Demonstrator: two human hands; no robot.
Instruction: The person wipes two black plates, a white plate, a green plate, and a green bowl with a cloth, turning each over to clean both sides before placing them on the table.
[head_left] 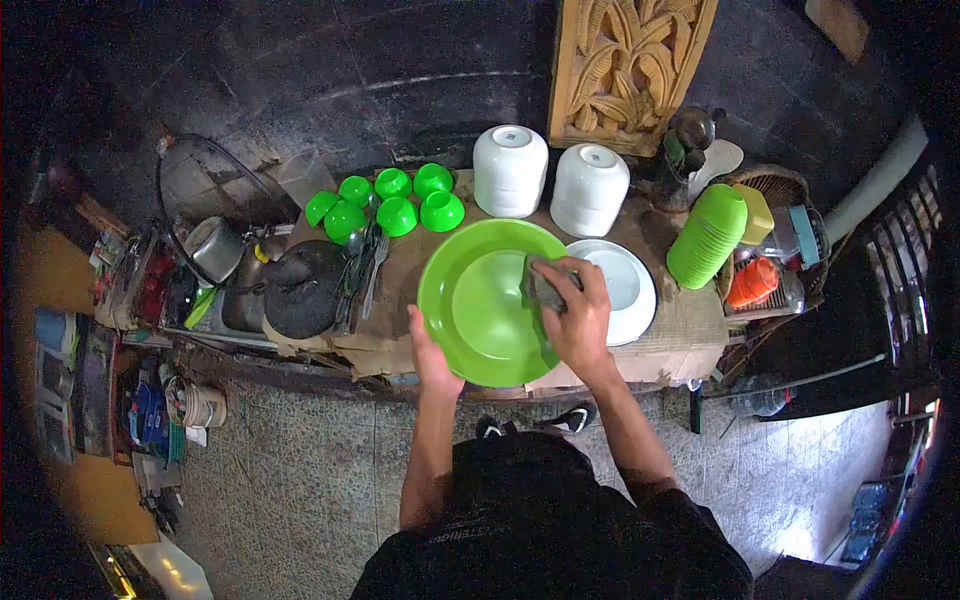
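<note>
"Basin (495, 305) held at the counter's (690, 345) front edge, left hand (434, 358) at its near left rim. How tight is the grip?"

"Palm against the rim, fingers apparently hidden beneath; how far they close, the view cannot tell. Right hand (580, 325) closed on a grey cloth (541, 290), against the inner right wall."

"And good form?"

"Steady support at left, cloth flat, pressure even along the curve, basin kept from knocking the white plates (640, 315) by its right rim."
</note>
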